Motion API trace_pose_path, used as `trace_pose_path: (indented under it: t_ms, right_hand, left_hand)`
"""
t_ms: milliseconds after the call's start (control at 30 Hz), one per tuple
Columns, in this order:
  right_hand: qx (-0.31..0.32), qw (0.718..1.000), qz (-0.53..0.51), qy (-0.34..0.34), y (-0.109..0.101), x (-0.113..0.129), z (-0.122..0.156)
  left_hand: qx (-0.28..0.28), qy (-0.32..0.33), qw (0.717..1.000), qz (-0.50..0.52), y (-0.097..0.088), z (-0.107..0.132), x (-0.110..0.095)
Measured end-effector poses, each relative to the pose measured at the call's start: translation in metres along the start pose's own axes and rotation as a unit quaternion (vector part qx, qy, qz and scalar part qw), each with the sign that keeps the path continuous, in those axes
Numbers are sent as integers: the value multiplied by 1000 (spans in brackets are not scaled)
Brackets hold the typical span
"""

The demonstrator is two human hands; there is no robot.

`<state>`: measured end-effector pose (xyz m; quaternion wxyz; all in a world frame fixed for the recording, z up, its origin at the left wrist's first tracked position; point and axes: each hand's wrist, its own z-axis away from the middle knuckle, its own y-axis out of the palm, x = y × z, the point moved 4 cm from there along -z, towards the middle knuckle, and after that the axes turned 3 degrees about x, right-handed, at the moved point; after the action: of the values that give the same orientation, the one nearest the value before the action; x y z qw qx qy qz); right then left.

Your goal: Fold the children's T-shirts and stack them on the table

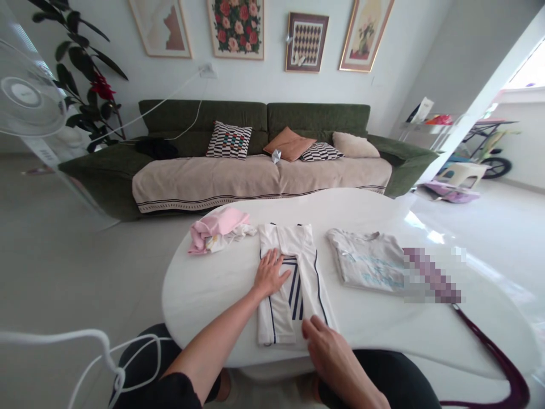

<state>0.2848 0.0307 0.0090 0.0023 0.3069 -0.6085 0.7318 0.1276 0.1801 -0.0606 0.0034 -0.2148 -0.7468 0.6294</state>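
A white garment with dark stripes (pixel 293 250) lies folded lengthwise on the white oval table (pixel 204 289). My left hand (pixel 269 274) rests flat on its left part, fingers spread. At the garment's near end, by the table's front edge, my right hand (pixel 327 343) has its fingers curled on the hem; whether it pinches the cloth I cannot make out. A folded grey T-shirt (pixel 368 260) with pale blue print lies to the right. A crumpled pink and white heap of clothes (pixel 219 228) sits at the far left.
A green sofa (pixel 264 153) with a beige cover and several cushions stands behind the table. A white fan (pixel 29 96) and a plant (pixel 87 74) stand at the left. A dark red strap (pixel 489 346) runs along the table's right side. A white cable (pixel 85 341) hangs at bottom left.
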Motion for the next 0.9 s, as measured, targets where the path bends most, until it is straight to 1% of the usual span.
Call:
trace_pose_path:
  t_ms: [33, 67, 100, 133, 200, 233, 267, 300, 367, 433, 500, 600, 700, 767, 833, 900]
  right_hand:
    - [44, 998, -35, -32, 0, 7, 1]
    - [65, 994, -63, -54, -2, 10, 1]
    - [53, 994, -79, -61, -5, 9, -2]
    - [7, 996, -79, -52, -10, 4, -7]
    - [-127, 991, -29, -9, -14, -13, -18]
    - [-180, 983, 10, 11, -11, -22, -24]
    - [-209, 976, 48, 25, -5, -30, -29]
    - [-211, 973, 82, 31, 5, -36, -34]
    - [-168, 977, 126, 26, 27, -47, -42]
    - [-126, 981, 146, 29, 43, -55, -44]
    - [-108, 981, 156, 45, 50, -59, -41]
    - [-90, 980, 167, 57, 52, -60, -32]
    - [-52, 985, 158, 53, 50, -63, -28]
    - [-38, 988, 135, 58, 39, -68, -38]
    - [-60, 989, 115, 67, 18, -74, -65]
    - [-103, 986, 113, 74, -6, -82, -108]
  left_hand:
    - [0, 2, 1000, 0, 0, 0, 0]
    - [0, 3, 1000, 0, 0, 0, 0]
    - [-1, 4, 1000, 2, 0, 1, 0]
    - [-2, 4, 1000, 2, 0, 1, 0]
    - [-3, 5, 1000, 3, -1, 1, 0]
    - [-2, 5, 1000, 2, -2, 1, 0]
    - [0, 5, 1000, 1, -2, 1, -1]
    - [4, 5, 1000, 0, -3, 1, -1]
    - [10, 5, 1000, -4, -4, 2, -2]
    - [16, 4, 1000, -9, -5, 2, -2]
    - [21, 7, 1000, -15, -6, 3, -2]
    - [25, 22, 999, -21, -7, 5, -2]
    - [22, 32, 999, -23, -7, 7, -1]
    - [21, 30, 999, -22, -7, 7, -1]
    - [23, 23, 999, -19, -7, 7, -2]
    - [30, 16, 999, -16, -9, 7, -4]
